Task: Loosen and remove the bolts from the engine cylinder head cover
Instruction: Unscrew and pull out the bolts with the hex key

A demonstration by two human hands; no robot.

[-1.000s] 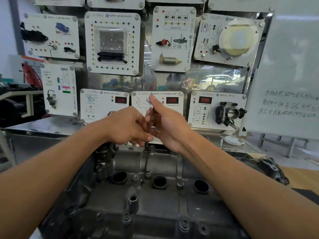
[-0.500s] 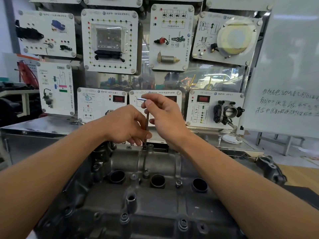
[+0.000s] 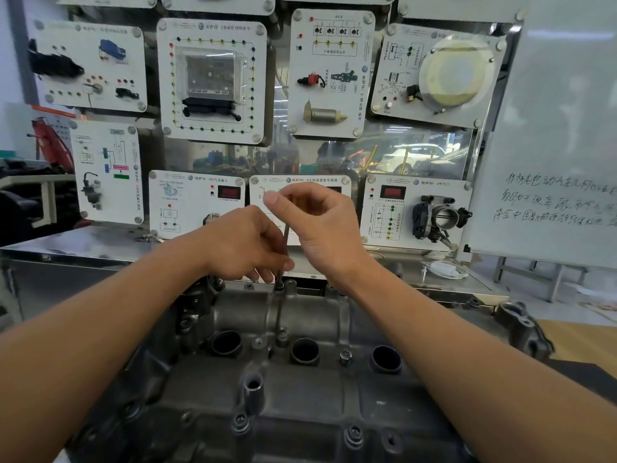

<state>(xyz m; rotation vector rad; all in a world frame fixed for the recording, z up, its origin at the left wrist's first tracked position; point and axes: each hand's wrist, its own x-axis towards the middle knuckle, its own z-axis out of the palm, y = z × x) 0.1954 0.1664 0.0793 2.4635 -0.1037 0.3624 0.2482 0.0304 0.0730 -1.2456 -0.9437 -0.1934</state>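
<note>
The grey cylinder head cover [image 3: 300, 389] fills the lower middle of the head view. A thin hex key [image 3: 285, 240] stands upright with its tip in a bolt [image 3: 279, 285] at the cover's far edge. My left hand [image 3: 243, 243] pinches the key's lower shaft just above that bolt. My right hand [image 3: 320, 225] grips the key's bent upper end, thumb pointing left. Other bolts sit on the cover: one mid-cover [image 3: 282, 336], one to its right [image 3: 346, 356], and several [image 3: 354, 435] along the near edge.
Three round plug wells [image 3: 304, 351] open across the cover. Behind it stands a steel bench [image 3: 80, 242] with white training panels [image 3: 210, 81], and a throttle body [image 3: 440, 217] sits at the right. A whiteboard [image 3: 561, 162] leans at far right.
My right hand has swung the key's upper end round to the left, its thumb now pointing left. My left hand stays pinched on the shaft at the same bolt.
</note>
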